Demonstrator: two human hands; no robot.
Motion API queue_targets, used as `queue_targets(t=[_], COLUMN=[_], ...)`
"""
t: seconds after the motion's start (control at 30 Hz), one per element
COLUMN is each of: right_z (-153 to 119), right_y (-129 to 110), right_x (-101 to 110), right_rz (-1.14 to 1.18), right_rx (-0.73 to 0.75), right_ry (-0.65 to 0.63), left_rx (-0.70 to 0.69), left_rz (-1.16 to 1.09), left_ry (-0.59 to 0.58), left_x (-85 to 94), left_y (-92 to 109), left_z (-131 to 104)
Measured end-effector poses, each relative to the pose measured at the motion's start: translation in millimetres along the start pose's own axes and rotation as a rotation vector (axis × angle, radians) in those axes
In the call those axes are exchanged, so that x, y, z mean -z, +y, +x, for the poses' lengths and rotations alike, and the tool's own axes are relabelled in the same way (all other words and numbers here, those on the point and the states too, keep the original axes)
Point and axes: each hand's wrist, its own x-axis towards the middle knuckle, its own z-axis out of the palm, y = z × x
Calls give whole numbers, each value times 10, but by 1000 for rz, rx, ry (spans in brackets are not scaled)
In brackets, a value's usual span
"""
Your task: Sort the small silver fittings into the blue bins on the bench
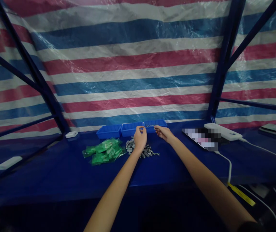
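My left hand is raised over a pile of small grey metal pieces, in front of the middle blue bin. Its thumb and fingers are curled to a pinch; whatever they hold is too small to make out. To the right, my right hand is closed in a pinch near the right blue bin. A tiny pale bit shows at its fingertips, its kind unclear. Small metal parts show at the right bin, between my hands. Left of the pile lie several clear bags with green contents.
A left blue bin adjoins the others. At right lie a phone and a white power bank with cables. White boxes sit at left. Blue frame posts and striped sheeting enclose the blue table.
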Motion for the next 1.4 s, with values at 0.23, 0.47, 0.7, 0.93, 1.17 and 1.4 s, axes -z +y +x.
queue_targets(t=[0.23,0.47,0.7,0.93,1.17,1.4], right_z=[-63,-345,-448,-372,-243,-166], right_y=[-108,-192,-281,-198,-68,25], right_x=[58,68,72,66,72,68], right_rz=[-57,-863,-1295,-1285,-1133,-997], right_rx=[232,74,19,44,51,105], right_ry=[-209,-703,-803,-838,-720,-664], left_rx=[60,49,71,77,51,13], left_rz=[-106,-157,-159,-184,-197,-162], left_ry=[7,77,19,3,-18,-26], left_x=[-12,25,-8,-6,-37,-49], left_y=[-9,5,11,29,-18,-54], left_z=[30,36,2,-22,-4,19])
